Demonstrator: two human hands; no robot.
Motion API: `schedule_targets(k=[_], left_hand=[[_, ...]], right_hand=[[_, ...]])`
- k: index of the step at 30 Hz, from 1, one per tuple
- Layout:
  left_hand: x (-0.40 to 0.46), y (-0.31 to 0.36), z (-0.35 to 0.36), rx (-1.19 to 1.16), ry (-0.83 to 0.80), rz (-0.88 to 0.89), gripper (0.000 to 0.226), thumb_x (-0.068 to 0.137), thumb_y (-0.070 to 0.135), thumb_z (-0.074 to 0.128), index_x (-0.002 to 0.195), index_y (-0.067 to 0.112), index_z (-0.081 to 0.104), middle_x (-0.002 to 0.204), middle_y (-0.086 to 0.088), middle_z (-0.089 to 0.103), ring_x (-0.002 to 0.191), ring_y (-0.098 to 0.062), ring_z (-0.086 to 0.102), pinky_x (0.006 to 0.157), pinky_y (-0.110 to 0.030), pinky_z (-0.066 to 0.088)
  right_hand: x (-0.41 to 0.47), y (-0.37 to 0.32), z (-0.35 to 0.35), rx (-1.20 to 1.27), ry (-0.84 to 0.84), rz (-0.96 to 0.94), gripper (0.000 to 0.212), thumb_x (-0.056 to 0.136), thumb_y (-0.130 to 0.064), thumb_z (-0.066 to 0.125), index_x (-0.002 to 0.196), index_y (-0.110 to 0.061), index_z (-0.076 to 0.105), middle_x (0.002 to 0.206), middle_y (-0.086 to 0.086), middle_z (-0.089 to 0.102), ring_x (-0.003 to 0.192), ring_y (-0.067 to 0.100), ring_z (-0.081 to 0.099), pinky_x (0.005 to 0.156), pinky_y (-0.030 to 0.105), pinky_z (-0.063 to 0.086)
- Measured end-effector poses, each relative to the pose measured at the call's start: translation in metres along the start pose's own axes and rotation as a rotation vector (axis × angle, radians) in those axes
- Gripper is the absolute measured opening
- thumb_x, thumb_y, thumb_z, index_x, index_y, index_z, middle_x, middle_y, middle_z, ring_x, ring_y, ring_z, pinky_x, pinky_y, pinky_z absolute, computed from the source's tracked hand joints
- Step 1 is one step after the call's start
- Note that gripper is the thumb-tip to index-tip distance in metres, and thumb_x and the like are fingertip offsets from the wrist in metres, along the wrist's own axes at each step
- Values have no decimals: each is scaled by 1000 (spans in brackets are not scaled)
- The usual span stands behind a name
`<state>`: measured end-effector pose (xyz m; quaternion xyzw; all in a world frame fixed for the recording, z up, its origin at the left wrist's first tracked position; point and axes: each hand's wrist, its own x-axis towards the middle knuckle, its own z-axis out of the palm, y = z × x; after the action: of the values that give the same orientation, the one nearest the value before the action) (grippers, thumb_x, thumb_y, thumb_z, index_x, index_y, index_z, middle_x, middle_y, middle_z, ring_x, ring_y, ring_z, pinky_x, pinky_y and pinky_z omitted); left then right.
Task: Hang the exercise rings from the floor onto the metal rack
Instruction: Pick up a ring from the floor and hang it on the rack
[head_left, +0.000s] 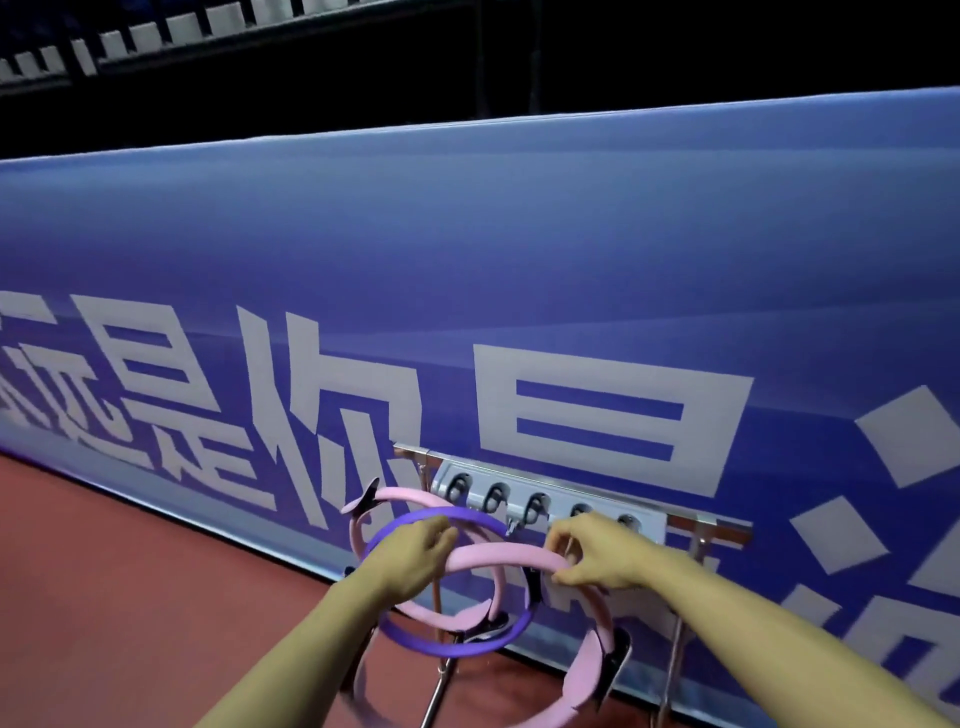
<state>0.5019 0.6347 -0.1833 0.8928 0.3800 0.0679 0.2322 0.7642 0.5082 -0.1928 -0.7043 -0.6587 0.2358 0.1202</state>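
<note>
L hand (415, 551) grips purple ring (457, 649) w/ a pink ring (395, 499); R hand (597, 558) pinches another pink ring (509, 558), all held just in front of metal rack (550, 499). Behind: blue banner (467, 286), white Chinese characters incl. 是你.

1. Both bare forearms are extended forward from the lower edge of the view, converging slightly toward the middle.
2. The left hand (415, 551) is seen from the back, with its fingers curled in a closed grip.
3. The right hand (597, 558) is held a little higher and further forward, knuckles up, with thumb and fingers pinched together.
4. The two hands are kept apart at nearly the same level.
</note>
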Motion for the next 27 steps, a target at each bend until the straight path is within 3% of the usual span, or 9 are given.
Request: schedule_targets(k=[2, 4, 6, 9, 13, 19, 27], left_hand=[[12, 2, 6, -19, 2, 52, 25, 92, 48, 47, 81, 28, 57, 80, 5, 65, 76, -15, 61, 77, -41, 52], [26, 6, 10, -5, -38, 115, 23, 85, 58, 57, 90, 36, 61, 88, 11, 65, 82, -10, 61, 78, -36, 51], [40, 5, 18, 72, -71, 190, 37, 81, 60, 66, 106, 33, 62, 102, 8, 63, 95, -12, 58, 83, -32, 48], [62, 2, 25, 168, -68, 248, 38, 84, 50, 70, 112, 26, 62, 111, 5, 60, 105, -17, 57, 84, -32, 45], [92, -10, 20, 212, -100, 260, 32, 85, 45, 70, 110, 24, 66, 112, 2, 62, 105, -20, 59, 77, -30, 41], [139, -33, 22, 294, -193, 288, 37, 81, 56, 69, 107, 28, 66, 113, 4, 63, 104, -23, 61, 78, -34, 44], [181, -46, 46, 362, -250, 342, 41, 81, 57, 64, 100, 22, 67, 104, -3, 70, 96, -31, 65, 80, -36, 50]], right_hand=[[10, 3, 7, -13, 13, 16, 28, 75, -33, 73, 102, -28, 70, 96, -11, 71, 81, 5, 62, 74, 21, 49], [23, 6, 13, -9, 26, 45, 30, 74, -31, 70, 103, -27, 70, 99, -9, 71, 82, 4, 60, 76, 23, 49], [35, 9, 20, 14, 30, 84, 32, 72, -31, 68, 104, -28, 69, 100, -9, 71, 84, 6, 62, 77, 26, 51], [53, 11, 28, 50, 32, 128, 30, 75, -29, 70, 104, -28, 70, 101, -8, 71, 88, 11, 65, 79, 27, 53], [79, 14, 35, 78, 29, 176, 28, 80, -30, 78, 106, -25, 72, 96, -9, 70, 87, 9, 64, 78, 21, 49], [116, 15, 41, -11, 30, 260, 30, 83, -37, 75, 113, -28, 72, 101, -10, 61, 102, 17, 62, 87, 31, 49], [143, 30, 58, -57, 57, 449, 26, 87, -44, 63, 112, -36, 65, 114, -2, 70, 106, 22, 65, 90, 40, 53]])
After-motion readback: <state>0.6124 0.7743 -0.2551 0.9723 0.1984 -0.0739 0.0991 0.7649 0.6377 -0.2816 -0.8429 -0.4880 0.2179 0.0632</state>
